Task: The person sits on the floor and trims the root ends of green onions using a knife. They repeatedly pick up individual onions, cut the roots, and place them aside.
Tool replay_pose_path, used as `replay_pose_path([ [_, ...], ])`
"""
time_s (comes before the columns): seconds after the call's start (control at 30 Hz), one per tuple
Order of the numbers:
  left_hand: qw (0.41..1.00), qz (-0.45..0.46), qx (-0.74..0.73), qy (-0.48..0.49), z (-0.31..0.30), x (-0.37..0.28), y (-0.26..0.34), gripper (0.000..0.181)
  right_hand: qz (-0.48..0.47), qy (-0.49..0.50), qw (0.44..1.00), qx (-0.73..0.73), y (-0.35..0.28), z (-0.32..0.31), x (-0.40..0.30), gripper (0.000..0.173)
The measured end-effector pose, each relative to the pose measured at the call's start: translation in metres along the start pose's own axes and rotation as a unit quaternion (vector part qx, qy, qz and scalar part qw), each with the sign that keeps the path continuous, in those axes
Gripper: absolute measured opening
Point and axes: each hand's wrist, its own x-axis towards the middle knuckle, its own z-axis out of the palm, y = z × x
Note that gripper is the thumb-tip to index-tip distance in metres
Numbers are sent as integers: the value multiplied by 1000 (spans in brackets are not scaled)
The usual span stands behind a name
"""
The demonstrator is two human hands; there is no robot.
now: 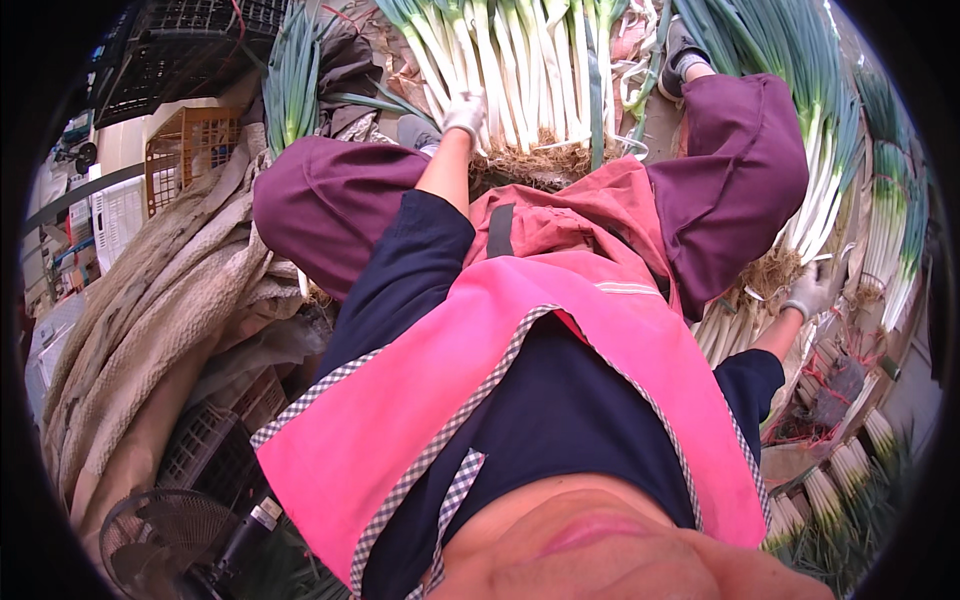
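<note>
In a white glove, my left hand (pixel 465 112) lies against the white stalks at the left side of a large pile of long green onions (pixel 532 82). The pile's roots point towards me, between my legs; whether my fingers close round a stalk is unclear. My right hand (pixel 811 292), also gloved, is low at my right side, beside the roots (pixel 772 274) of another heap of long green onions (pixel 821 172). A thin pale strip shows near its fingers; I cannot tell if it is held. One green leaf lies across the near pile's roots.
Left are a green onion bunch (pixel 292 90), black crates (pixel 202 45), an orange crate (pixel 191 150), folded quilted cloth (pixel 165 262) and a fan (pixel 161 532). Right are tied bunches (pixel 889 195), red ties (pixel 817 420) and more onions (pixel 832 480).
</note>
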Motion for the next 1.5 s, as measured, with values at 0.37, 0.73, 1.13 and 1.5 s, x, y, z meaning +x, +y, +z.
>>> replay_pose_path([
  [0.37, 954, 27, 290, 75, 29, -24, 46, 70, -280, -308, 889, 191, -334, 117, -224, 12],
  [0.73, 953, 19, -230, -196, 38, -76, 123, 28, -72, -620, 776, 93, -291, 273, -258, 37],
  [1.13, 808, -28, -561, -178, 24, -68, 163, 33, 14, -671, 724, 161, -349, 140, -287, 34],
  [1.5, 468, 11, -744, -476, 29, -93, 188, 52, 354, -713, 406, 449, -303, 80, -252, 44],
])
